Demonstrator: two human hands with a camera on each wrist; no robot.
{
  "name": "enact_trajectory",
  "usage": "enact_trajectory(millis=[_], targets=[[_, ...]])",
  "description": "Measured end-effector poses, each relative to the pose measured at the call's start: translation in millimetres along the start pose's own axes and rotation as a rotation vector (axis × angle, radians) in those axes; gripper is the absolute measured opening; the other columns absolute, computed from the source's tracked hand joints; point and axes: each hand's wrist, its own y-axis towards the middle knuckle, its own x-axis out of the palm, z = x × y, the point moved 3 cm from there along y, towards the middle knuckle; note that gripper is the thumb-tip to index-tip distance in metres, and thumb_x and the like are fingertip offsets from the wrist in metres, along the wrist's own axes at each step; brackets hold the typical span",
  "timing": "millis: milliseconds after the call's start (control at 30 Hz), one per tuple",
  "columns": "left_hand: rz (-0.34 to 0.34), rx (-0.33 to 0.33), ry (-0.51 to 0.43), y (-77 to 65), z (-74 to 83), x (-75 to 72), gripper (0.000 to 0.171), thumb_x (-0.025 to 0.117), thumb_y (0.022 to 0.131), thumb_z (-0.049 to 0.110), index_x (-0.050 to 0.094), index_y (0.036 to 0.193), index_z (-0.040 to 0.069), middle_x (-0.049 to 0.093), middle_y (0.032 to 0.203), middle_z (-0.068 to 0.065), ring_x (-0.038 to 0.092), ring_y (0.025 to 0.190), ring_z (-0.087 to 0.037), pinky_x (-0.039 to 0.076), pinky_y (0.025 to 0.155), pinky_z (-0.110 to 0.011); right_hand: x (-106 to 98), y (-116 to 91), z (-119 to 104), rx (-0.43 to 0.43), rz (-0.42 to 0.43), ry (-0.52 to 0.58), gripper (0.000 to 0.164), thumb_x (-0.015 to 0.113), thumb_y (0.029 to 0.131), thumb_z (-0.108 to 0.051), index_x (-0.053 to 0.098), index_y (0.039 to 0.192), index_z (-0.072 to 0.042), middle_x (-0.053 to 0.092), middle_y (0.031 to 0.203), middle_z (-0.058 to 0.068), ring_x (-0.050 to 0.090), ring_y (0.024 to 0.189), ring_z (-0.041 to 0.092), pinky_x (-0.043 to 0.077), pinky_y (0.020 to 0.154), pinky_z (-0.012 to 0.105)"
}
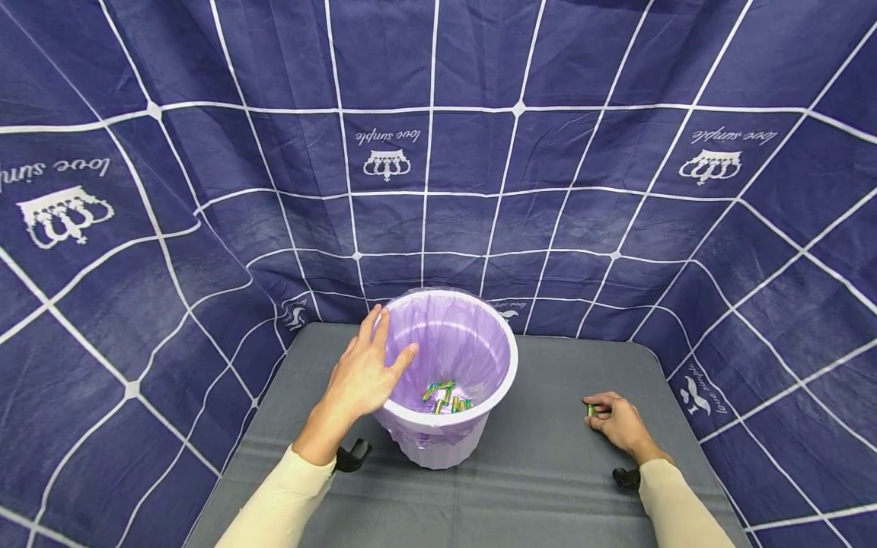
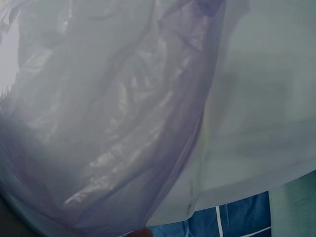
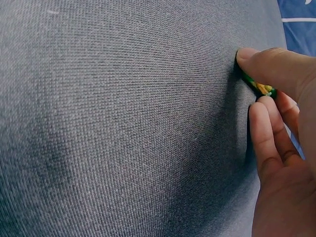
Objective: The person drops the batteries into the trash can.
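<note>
A white bin (image 1: 507, 365) lined with a purple plastic bag (image 1: 445, 346) stands on the grey surface. My left hand (image 1: 366, 373) is at its left rim, fingers extended and spread, thumb over the opening. In the left wrist view the purple bag (image 2: 133, 113) hangs over the pale bin wall (image 2: 261, 108), and a fingertip shows at the bottom edge. Several small green-and-gold batteries (image 1: 445, 396) lie loose at the bottom of the bin. To the right, my right hand (image 1: 620, 422) pinches one such battery (image 3: 264, 89) between thumb and fingers, close over the grey cloth.
A grey cloth-covered table (image 1: 541, 472) lies under everything. Dark blue curtains (image 1: 466, 152) with white grid lines hang at the back and on both sides, close along the table's edges. Black wrist straps with cameras sit on both wrists.
</note>
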Motion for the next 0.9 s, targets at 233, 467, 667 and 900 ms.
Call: enact_trajectory(millis=[233,467,667,900], targets=[[-0.004,-0.005,0.000,0.0,-0.4,0.5,0.095,0.056,0.117,0.065,0.027,0.186,0.008,0.016,0.197,-0.012,0.053,0.160,-0.060,0.051,0.122,-0.079,-0.6,-0.3,-4.1,0.001,0.021,-0.009,0.038,0.097,0.094,-0.009,0.087,0.130,-0.002,0.081,0.128,0.018,0.074,0.100,0.004,0.061,0.081,0.016],[-0.002,-0.002,0.002,-0.5,-0.2,0.9,0.093,0.055,0.117,0.064,0.027,0.186,0.007,0.017,0.197,-0.012,0.054,0.159,-0.059,0.052,0.121,-0.079,0.5,4.5,-16.4,-0.039,0.074,0.005,0.040,0.098,0.094,-0.009,0.086,0.131,0.000,0.081,0.127,0.019,0.078,0.101,0.009,0.062,0.082,0.013],[0.005,0.002,0.002,-0.1,-0.6,0.9,0.094,0.056,0.117,0.065,0.028,0.186,0.007,0.018,0.197,-0.013,0.055,0.159,-0.060,0.052,0.121,-0.079,-6.3,10.6,-38.0,-0.076,0.121,0.005,0.042,0.097,0.095,-0.009,0.085,0.135,0.000,0.080,0.127,0.020,0.080,0.104,0.017,0.062,0.085,0.013],[-0.003,0.002,0.004,0.2,-1.0,0.7,0.094,0.054,0.118,0.065,0.026,0.186,0.006,0.017,0.197,-0.014,0.053,0.160,-0.060,0.051,0.122,-0.079,-20.8,19.3,-80.1,-0.142,0.160,-0.002,0.040,0.097,0.098,-0.013,0.085,0.134,-0.003,0.080,0.127,0.019,0.085,0.111,0.035,0.071,0.093,0.032]])
